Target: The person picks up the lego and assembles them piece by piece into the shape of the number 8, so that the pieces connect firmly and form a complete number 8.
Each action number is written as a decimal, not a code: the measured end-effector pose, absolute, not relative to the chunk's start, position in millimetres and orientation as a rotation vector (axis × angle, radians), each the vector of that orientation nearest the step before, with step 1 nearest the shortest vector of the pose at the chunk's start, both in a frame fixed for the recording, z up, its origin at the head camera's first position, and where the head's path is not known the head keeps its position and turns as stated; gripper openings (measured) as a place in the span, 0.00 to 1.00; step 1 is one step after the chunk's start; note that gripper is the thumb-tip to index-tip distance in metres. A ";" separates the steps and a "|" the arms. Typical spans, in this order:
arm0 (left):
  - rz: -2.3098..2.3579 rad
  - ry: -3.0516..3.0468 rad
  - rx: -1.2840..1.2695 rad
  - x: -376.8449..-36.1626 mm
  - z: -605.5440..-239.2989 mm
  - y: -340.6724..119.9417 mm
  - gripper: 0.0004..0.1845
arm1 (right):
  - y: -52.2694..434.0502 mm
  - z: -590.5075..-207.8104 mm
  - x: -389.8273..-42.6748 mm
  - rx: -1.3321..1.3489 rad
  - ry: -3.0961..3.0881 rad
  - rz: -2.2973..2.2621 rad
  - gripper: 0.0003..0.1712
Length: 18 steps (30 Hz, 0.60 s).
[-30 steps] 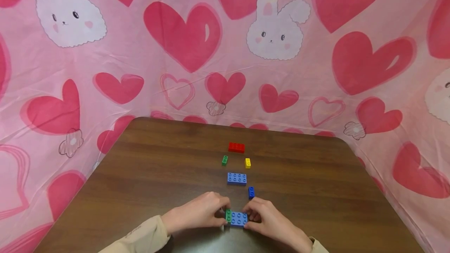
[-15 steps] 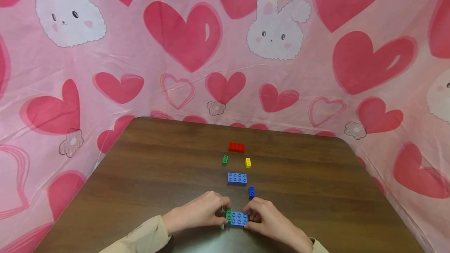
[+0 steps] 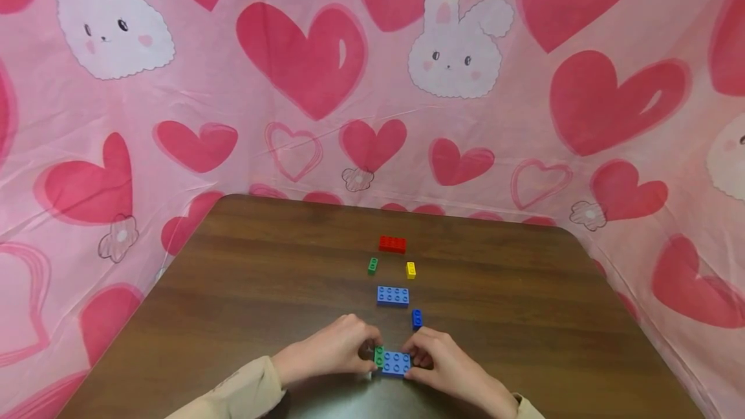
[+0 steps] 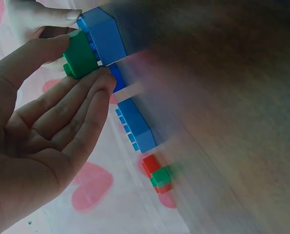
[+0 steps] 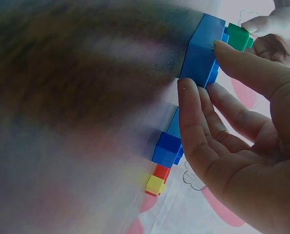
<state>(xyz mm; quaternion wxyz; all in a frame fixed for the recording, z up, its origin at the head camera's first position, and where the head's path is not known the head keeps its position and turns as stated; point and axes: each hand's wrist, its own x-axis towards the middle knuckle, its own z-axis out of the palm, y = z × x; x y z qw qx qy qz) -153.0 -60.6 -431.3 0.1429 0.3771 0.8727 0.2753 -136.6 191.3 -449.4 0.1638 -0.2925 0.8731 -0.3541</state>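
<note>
At the near edge of the brown wooden table (image 3: 244,277), a wide blue brick (image 3: 396,363) lies flat, studs up, between the two hands. The left hand (image 3: 326,351) pinches a small green brick (image 3: 379,356) between thumb and curled fingers, holding it against the left end of the wide blue brick; in the left wrist view the green brick sits between the thumb above and the fingertips (image 4: 103,78) below. The right hand (image 3: 445,364) grips the blue brick's right end, thumb on one long side and fingertips (image 5: 186,90) on the other.

Farther out on the table lie five loose bricks. A small dark blue brick (image 3: 416,319) stands just beyond the right hand. A second wide blue brick (image 3: 392,295) lies a little farther and to the left of it. Beyond that, a second small green brick (image 3: 372,266) sits on the left and a small yellow brick (image 3: 410,269) on the right, apart from each other. A red brick (image 3: 392,244) lies farthest. That makes two wide blue, two green, one dark blue, one yellow, one red: seven bricks. A pink cloth with hearts and rabbits (image 3: 454,50) hangs around the table.
</note>
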 end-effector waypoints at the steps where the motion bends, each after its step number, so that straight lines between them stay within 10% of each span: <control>1: 0.789 2.522 1.088 -152.7 -431.1 -60.3 0.12 | 191.3 -449.3 -136.6 -0.828 2.485 -1.013 0.14; 18: 0.801 2.538 1.012 -149.6 -433.0 -57.7 0.14 | 190.4 -448.1 -137.7 -0.799 2.473 -1.010 0.14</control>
